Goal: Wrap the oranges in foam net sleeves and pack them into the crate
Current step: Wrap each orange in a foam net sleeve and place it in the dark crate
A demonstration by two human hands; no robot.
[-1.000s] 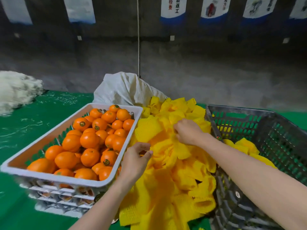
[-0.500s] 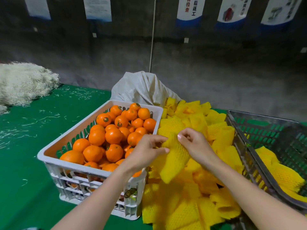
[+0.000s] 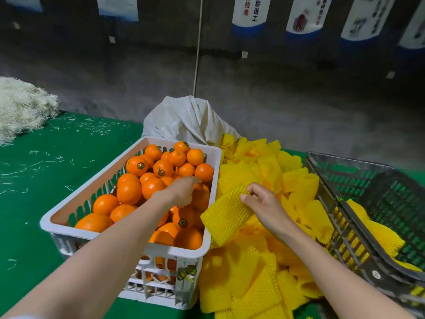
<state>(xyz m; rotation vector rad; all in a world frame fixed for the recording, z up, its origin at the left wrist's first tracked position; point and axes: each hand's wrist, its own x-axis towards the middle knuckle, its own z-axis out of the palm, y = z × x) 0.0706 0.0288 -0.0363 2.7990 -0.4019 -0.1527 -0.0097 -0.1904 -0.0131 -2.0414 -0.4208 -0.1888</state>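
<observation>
- Two crates: white plastic crate point(image 3: 179, 250) left, heaped with dozens of oranges point(image 3: 128, 192); dark grey mesh crate point(image 3: 345, 161) right.
- One yellow foam net sleeve point(image 3: 226, 217) lifted between them, long axis near-left to far-right, its far-right end pinched in the right hand point(image 3: 264, 203) grip.
- Left hand point(image 3: 181, 192) over the oranges; its grip cannot be made out.

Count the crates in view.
2: white crate of oranges, left of the sleeve pile; dark crate, right of it. Others may be nested underneath.

Oranges point(image 3: 151, 187) heaped in white basket point(image 3: 69, 231), yellow sleeves point(image 3: 253, 284) piled beside grey crate point(image 3: 379, 180)
</observation>
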